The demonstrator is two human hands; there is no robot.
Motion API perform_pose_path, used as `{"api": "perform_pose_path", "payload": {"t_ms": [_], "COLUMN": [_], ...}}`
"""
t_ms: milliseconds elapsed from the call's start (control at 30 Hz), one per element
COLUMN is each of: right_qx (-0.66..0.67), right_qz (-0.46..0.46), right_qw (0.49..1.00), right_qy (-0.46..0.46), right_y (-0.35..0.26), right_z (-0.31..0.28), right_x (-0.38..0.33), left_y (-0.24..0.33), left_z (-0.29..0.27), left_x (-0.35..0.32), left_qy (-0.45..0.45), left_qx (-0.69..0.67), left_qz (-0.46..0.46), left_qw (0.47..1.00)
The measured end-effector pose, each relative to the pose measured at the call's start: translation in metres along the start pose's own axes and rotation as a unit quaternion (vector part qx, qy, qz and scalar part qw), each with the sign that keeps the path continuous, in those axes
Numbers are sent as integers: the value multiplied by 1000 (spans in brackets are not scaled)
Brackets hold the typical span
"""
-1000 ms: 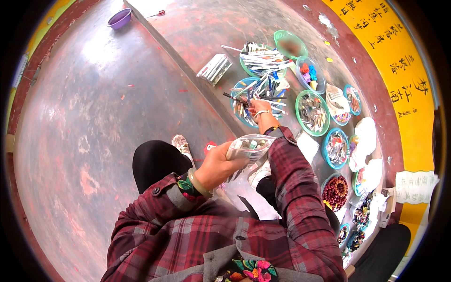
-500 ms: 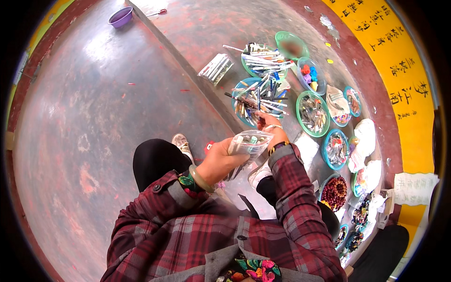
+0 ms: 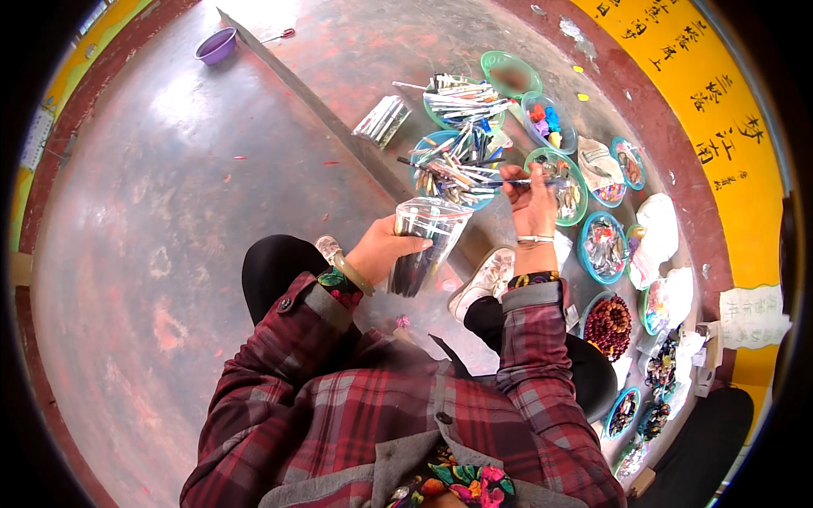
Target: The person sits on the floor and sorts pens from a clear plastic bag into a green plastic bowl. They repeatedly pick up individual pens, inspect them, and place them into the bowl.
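Observation:
My left hand (image 3: 378, 252) is closed on the side of a clear zip bag (image 3: 434, 227), which stands upright with dark, slim pens inside. To the right of the bag, my right hand (image 3: 533, 210) is raised, fingers pinching a dark pen (image 3: 557, 182) that lies crosswise. Beyond the bag is a blue basket (image 3: 414, 176) heaped with loose pens (image 3: 457, 161). A green basket (image 3: 555, 156) of small mixed items sits just behind my right hand and is partly covered by it.
Farther off are a green basket of markers (image 3: 466, 97), a filled clear pack of pens (image 3: 381, 121) and a bowl of colourful lumps (image 3: 546, 118). Along the right stand a blue basket (image 3: 603, 247) and dark red beads (image 3: 608, 326). A purple basin (image 3: 217, 46) sits far left.
My right hand has moved right, away from the blue basket's near edge, and now shows a pen in its fingers. The bag has turned more upright, showing its dark contents.

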State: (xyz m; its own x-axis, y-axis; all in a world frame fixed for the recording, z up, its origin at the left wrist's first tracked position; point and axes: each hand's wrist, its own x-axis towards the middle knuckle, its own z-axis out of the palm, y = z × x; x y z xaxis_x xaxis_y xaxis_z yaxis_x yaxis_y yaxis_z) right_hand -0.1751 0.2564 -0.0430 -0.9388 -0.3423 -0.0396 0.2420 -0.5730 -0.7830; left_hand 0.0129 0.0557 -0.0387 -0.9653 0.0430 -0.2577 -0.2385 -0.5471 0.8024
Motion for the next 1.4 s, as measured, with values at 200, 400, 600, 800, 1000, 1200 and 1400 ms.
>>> {"api": "perform_pose_path", "payload": {"t_ms": [200, 400, 600, 800, 1000, 1200, 1400], "right_qx": [-28, -160, -196, -260, -246, -259, -285], "right_qz": [-15, -47, -131, -141, -81, -56, -52], "right_qw": [997, 979, 968, 951, 960, 957, 949], "right_qy": [-67, -121, -85, -93, -107, -119, -120], "right_y": [-47, -55, -37, -30, -22, -18, -1], "right_z": [47, 83, 115, 114, 117, 113, 108], "right_x": [-26, -50, -63, -62, -64, -62, -60], "left_y": [0, 6, 7, 3, -2, -6, -7], "left_z": [-3, 0, 1, -1, -3, -6, -3], "left_x": [2, -1, -2, 0, 2, 3, 2], "left_qy": [-18, -47, -43, -48, -47, -56, -66], "left_qx": [95, 168, 181, 170, 161, 175, 152], "left_qz": [56, 61, 40, 36, 50, 37, 61], "left_qw": [994, 983, 982, 984, 985, 982, 984]}}
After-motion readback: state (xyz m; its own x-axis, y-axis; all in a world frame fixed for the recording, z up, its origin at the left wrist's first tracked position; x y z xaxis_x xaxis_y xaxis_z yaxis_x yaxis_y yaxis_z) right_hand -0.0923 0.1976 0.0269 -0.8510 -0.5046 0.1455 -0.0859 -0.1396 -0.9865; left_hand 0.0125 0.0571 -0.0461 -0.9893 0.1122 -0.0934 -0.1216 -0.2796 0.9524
